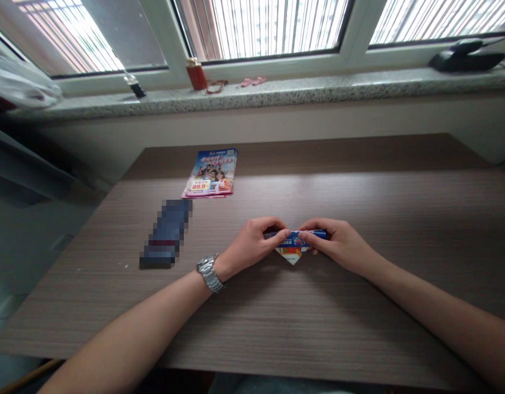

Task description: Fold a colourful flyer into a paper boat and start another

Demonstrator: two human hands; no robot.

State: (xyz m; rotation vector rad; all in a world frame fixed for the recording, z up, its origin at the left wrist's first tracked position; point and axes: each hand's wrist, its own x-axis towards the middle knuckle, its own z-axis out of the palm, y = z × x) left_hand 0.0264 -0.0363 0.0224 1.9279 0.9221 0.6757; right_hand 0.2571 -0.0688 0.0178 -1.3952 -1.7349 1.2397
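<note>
The folded printed paper (294,241) is located over the near-centre area of the wood-grain table (384,202), slightly right of the middle. The left hand (254,241) is clamped on the left portion of the paper, thumb on the near face and fingers curled behind. The right hand (343,243) is clamped on the right portion in the same manner; the two thumb tips sit close together but apart. The upper band of the paper is blue; a white and orange pointed flap extends below it toward the near edge. Whether the paper touches the table cannot be told. A silver wristwatch (211,273) is fitted on the left wrist. A dark-blue oblong item (167,235), obscured by pixelation, lies left of the left hand. A stack of printed leaflets (211,173) lies beyond it, at far left. Beyond the table, a speckled windowsill (318,87) carries a red container (196,75) at left and a black device (466,57) at right.
</note>
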